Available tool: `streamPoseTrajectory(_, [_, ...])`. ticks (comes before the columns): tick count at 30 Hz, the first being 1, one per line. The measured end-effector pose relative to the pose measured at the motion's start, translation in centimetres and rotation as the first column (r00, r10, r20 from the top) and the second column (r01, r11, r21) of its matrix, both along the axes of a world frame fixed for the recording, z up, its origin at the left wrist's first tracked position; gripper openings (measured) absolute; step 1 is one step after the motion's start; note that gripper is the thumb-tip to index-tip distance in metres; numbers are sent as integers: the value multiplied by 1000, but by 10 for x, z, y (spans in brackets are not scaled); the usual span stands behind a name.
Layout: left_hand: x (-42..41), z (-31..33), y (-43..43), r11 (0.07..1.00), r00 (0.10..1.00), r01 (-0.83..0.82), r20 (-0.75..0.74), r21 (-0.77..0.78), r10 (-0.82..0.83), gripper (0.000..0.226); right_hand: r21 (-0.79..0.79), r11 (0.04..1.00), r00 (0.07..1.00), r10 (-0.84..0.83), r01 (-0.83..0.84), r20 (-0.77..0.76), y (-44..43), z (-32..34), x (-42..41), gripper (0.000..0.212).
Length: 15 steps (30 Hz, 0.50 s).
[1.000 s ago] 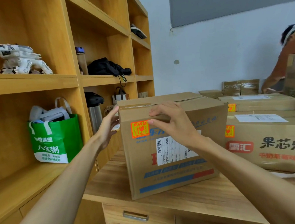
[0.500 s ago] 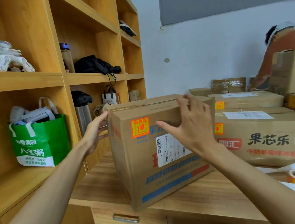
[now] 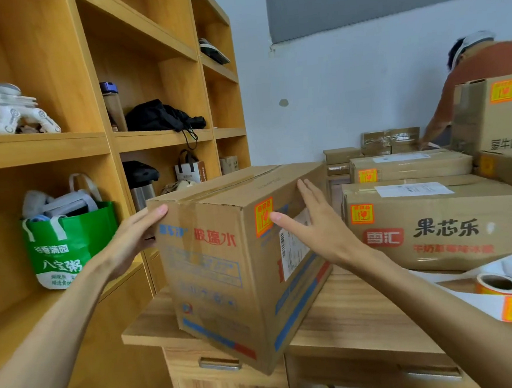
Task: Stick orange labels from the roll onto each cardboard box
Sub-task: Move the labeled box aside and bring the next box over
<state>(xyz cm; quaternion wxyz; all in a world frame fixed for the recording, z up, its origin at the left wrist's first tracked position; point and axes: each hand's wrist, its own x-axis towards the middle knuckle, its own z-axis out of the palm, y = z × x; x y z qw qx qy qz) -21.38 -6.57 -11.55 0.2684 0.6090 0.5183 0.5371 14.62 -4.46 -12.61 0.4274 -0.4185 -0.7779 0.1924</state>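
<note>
The cardboard box [image 3: 224, 273] sits in the middle of the frame on a wooden desk [image 3: 349, 309]. One corner is turned toward us, and the near bottom corner pokes out over the desk's front edge. An orange label [image 3: 264, 216] is stuck on the box's right-hand face, up near the top corner.

The left hand [image 3: 132, 237] has straight fingers laid flat on the box's upper left corner. The right hand [image 3: 312, 229] is open too, with its fingers spread against the right-hand face. Its thumb tip is right beside the label (I cannot tell how hard it presses).

The label roll [image 3: 500, 295] stands on the desk in the lower right of the frame, well apart from both hands. A white paper strip [image 3: 458, 288] trails from it.

To the right of the middle sits a big box [image 3: 435, 231] with black letters and its own orange sticker [image 3: 362, 214]. Behind it lies a flat box [image 3: 408, 166]. In the upper right, a tall box [image 3: 494, 120] shows a second sticker [image 3: 503, 90]. Another person in an orange top [image 3: 483, 62] bends behind that box.

Wooden shelves [image 3: 61, 148] fill the left of the frame. They hold a green bag [image 3: 68, 239], a white toy robot [image 3: 0, 110] and a black bag [image 3: 159, 115].
</note>
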Motion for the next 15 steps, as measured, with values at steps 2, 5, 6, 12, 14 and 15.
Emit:
streamPoseTrajectory(2, [-3,1,-5,1000,1000,-13,-6,11,13,83,5,1000,1000,13,-13,-19,4,4,2,99])
streamPoseTrajectory(5, [9,4,-11,1000,999,-5,-54,31,7,76,59,997,998,-37,40,-53,9,6,12,76])
streamPoseTrajectory(6, [17,5,-12,1000,996,2,-84,27,0,76,50,998,996,-39,43,-81,11,6,16,65])
streamPoseTrajectory(12, [77,15,-5,992,976,-1,-217,128,29,68,-45,993,980,100,-110,-173,20,3,53,86])
streamPoseTrajectory(14, [93,14,4,988,972,-15,-229,156,51,64,-58,990,979,116,-127,-165,21,5,61,79])
streamPoseTrajectory(15, [100,14,8,987,973,-26,-222,160,62,63,-54,991,980,108,-119,-165,23,7,64,76])
